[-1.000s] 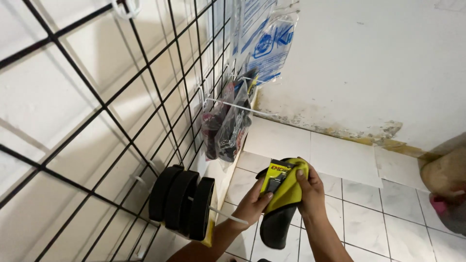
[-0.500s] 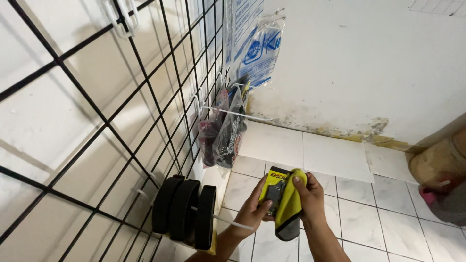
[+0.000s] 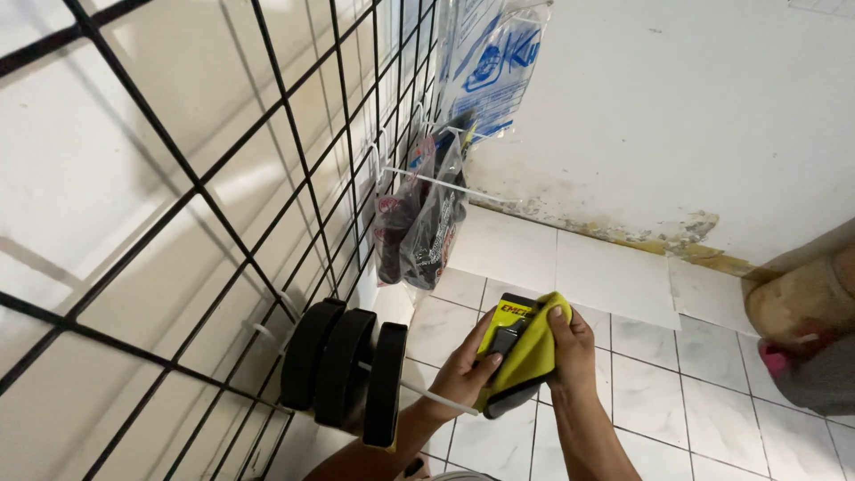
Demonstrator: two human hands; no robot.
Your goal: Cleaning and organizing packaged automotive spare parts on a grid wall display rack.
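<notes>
At lower centre of the frame, the left hand (image 3: 468,370) and right hand (image 3: 570,343) clamp a yellow-carded packaged item (image 3: 521,356), positioning it for hanging; next requires aligning with the white peg hook (image 3: 427,396).

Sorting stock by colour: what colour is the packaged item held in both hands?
Yellow-green packaged item, with black parts; head view.

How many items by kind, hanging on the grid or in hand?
Black discs on a hook: 3
Bagged dark items on the upper hook: 2
Blue-printed clear bags: 1
Yellow-green packaged item, held by left hand and right hand: 1
Total: 7
</notes>
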